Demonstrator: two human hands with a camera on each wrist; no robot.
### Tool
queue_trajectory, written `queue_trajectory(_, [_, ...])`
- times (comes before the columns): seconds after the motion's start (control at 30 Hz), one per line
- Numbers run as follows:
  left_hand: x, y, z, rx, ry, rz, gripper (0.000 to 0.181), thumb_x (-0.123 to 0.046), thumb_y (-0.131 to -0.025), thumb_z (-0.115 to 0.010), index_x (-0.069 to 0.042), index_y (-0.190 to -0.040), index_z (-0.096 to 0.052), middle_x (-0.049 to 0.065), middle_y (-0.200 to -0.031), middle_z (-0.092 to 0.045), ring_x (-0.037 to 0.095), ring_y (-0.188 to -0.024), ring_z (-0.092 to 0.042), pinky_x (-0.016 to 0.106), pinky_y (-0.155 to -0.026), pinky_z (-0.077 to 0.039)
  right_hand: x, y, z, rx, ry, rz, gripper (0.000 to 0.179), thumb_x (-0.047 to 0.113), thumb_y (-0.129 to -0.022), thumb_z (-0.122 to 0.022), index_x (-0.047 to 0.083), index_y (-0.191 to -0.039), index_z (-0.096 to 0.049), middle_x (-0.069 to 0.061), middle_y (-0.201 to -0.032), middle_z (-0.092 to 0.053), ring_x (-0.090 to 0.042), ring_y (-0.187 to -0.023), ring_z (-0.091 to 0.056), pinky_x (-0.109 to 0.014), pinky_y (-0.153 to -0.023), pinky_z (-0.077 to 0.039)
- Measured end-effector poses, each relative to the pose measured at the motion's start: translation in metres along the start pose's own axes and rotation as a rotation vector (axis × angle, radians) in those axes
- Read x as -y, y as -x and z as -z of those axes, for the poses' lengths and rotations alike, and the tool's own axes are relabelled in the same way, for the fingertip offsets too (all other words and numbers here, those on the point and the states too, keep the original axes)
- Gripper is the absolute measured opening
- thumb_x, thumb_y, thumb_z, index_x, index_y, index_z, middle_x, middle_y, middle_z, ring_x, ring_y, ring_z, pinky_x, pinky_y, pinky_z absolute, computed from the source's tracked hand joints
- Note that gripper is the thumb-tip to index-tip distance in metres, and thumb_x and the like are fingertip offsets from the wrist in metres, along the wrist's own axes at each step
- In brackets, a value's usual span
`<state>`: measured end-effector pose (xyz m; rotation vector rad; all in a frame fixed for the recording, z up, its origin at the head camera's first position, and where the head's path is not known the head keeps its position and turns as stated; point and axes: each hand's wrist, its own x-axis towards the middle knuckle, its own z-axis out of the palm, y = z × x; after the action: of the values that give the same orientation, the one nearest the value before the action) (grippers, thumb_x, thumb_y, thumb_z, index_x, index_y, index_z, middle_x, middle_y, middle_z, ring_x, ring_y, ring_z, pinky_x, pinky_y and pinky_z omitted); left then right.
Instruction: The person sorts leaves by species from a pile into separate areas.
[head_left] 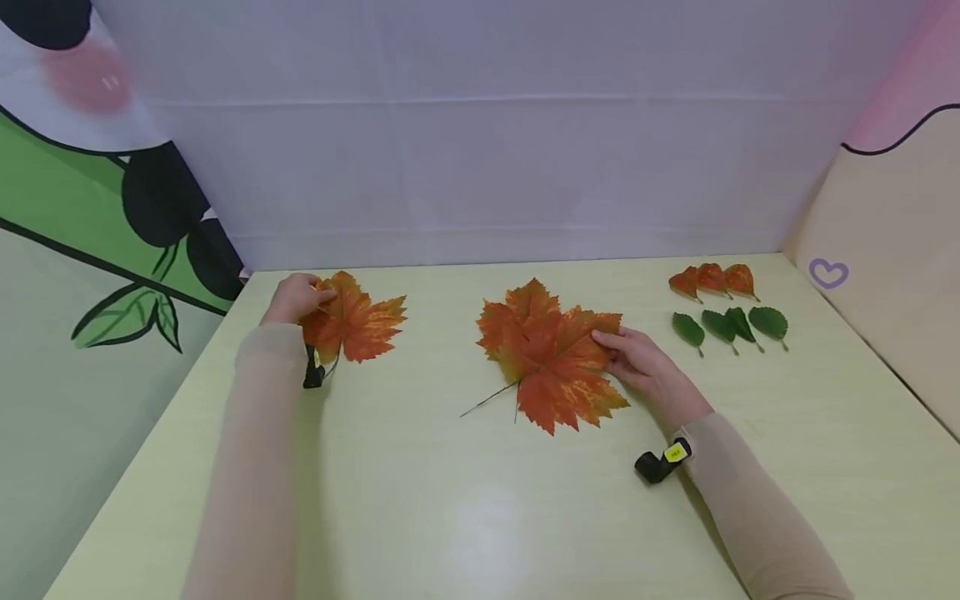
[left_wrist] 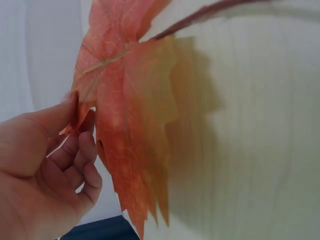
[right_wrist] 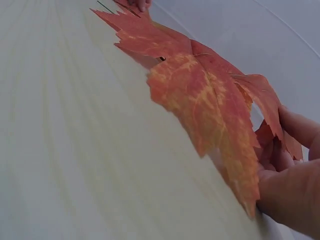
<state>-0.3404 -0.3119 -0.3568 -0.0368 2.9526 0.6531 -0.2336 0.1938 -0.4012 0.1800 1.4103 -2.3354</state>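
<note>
At the table's far left, my left hand (head_left: 294,298) pinches the edge of an orange maple leaf (head_left: 363,321). In the left wrist view that leaf (left_wrist: 125,100) stands tilted, with thumb and fingertips on one lobe and its shadow on the tabletop. Near the middle, my right hand (head_left: 648,367) pinches the right edge of another orange maple leaf (head_left: 562,358). Two stems show under it, so a second leaf (head_left: 525,308) seems to lie beneath, largely covered. The right wrist view shows thumb and fingers on the leaf's (right_wrist: 210,100) edge.
On the right, several small orange-brown leaves (head_left: 708,279) lie in a row. Below them sits a row of several small green leaves (head_left: 720,325). A pale cloth wall (head_left: 487,167) rises behind the light wooden table (head_left: 450,500), with printed panels on both sides.
</note>
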Motion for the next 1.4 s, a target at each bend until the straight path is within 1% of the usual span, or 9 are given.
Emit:
queue_trajectory(0.2, [0.006,0.005,-0.003,-0.020,-0.066,0.036,0.034,-0.031,-0.089,-0.055,0.000,-0.078,-0.047,0.006,-0.065,-0.040,0.024,-0.067,-0.041,0.031,-0.058,-0.033,-0.005,0.000,-0.004,0.020,-0.054,-0.019,0.010,0.005,-0.094,-0.047,0.008,-0.096,-0.056,-0.001,-0.083,-0.065,-0.010,-0.078,-0.061,-0.024,-0.070,-0.051])
queue_trajectory(0.37, [0.003,0.014,0.004,0.006,-0.051,0.107,0.045,-0.035,-0.089,-0.054,0.007,-0.101,-0.050,0.022,-0.092,-0.053,0.033,-0.084,-0.048,0.041,-0.071,-0.042,-0.005,-0.001,-0.005,0.019,-0.050,-0.026,0.013,0.007,-0.094,-0.047,0.008,-0.107,-0.048,0.002,-0.086,-0.065,-0.008,-0.081,-0.061,-0.024,-0.073,-0.050])
queue_trajectory(0.43, [-0.002,0.017,0.011,-0.002,-0.028,0.132,0.048,-0.034,-0.089,-0.054,0.008,-0.112,-0.048,0.026,-0.108,-0.052,0.036,-0.093,-0.048,0.046,-0.080,-0.043,-0.004,-0.002,-0.005,0.013,-0.052,-0.024,0.016,0.007,-0.093,-0.048,0.008,-0.109,-0.046,0.003,-0.086,-0.066,-0.008,-0.080,-0.062,-0.024,-0.073,-0.050])
queue_trajectory(0.53, [-0.014,0.020,0.025,-0.033,-0.006,0.150,0.046,-0.031,-0.090,-0.053,0.008,-0.114,-0.046,0.027,-0.113,-0.049,0.039,-0.097,-0.046,0.049,-0.086,-0.042,0.000,-0.002,-0.005,0.014,-0.056,-0.017,0.016,0.008,-0.093,-0.048,0.008,-0.109,-0.046,0.003,-0.085,-0.066,-0.008,-0.080,-0.062,-0.025,-0.073,-0.050])
queue_trajectory(0.63, [-0.028,0.020,0.036,-0.072,-0.007,0.113,0.043,-0.029,-0.091,-0.052,0.007,-0.113,-0.047,0.026,-0.111,-0.050,0.038,-0.097,-0.046,0.049,-0.085,-0.042,0.002,-0.003,-0.005,0.020,-0.072,-0.007,0.012,0.008,-0.093,-0.049,0.010,-0.104,-0.053,0.003,-0.087,-0.066,-0.009,-0.082,-0.062,-0.025,-0.073,-0.050])
queue_trajectory(0.73, [-0.045,0.021,0.038,-0.099,0.013,0.068,0.042,-0.031,-0.091,-0.052,0.005,-0.113,-0.049,0.025,-0.110,-0.051,0.037,-0.096,-0.047,0.048,-0.085,-0.042,0.003,-0.003,-0.005,0.029,-0.081,-0.005,0.011,0.007,-0.093,-0.049,0.011,-0.098,-0.058,0.002,-0.088,-0.066,-0.009,-0.083,-0.062,-0.025,-0.074,-0.050])
queue_trajectory(0.93, [-0.079,0.027,0.008,-0.082,0.135,0.027,0.041,-0.031,-0.092,-0.051,0.003,-0.116,-0.049,0.022,-0.115,-0.051,0.035,-0.100,-0.049,0.046,-0.089,-0.041,0.005,-0.002,-0.002,0.019,-0.096,-0.015,0.013,0.007,-0.094,-0.047,0.012,-0.103,-0.054,0.002,-0.090,-0.066,-0.009,-0.086,-0.062,-0.025,-0.075,-0.050])
queue_trajectory(1.2, [-0.108,0.036,-0.038,-0.031,0.288,-0.009,0.043,-0.036,-0.090,-0.054,-0.003,-0.117,-0.052,0.017,-0.115,-0.054,0.029,-0.098,-0.052,0.039,-0.083,-0.044,0.002,0.001,-0.001,0.043,-0.104,-0.024,0.015,0.007,-0.094,-0.047,0.013,-0.098,-0.060,0.002,-0.090,-0.066,-0.009,-0.085,-0.061,-0.026,-0.075,-0.050])
queue_trajectory(1.4, [-0.140,0.041,-0.070,0.012,0.361,-0.083,0.045,-0.038,-0.087,-0.059,-0.005,-0.118,-0.054,0.012,-0.114,-0.056,0.027,-0.098,-0.053,0.038,-0.082,-0.045,0.002,0.002,0.002,0.048,-0.131,-0.026,0.016,0.007,-0.094,-0.046,0.013,-0.097,-0.060,0.002,-0.091,-0.066,-0.009,-0.087,-0.061,-0.025,-0.075,-0.050])
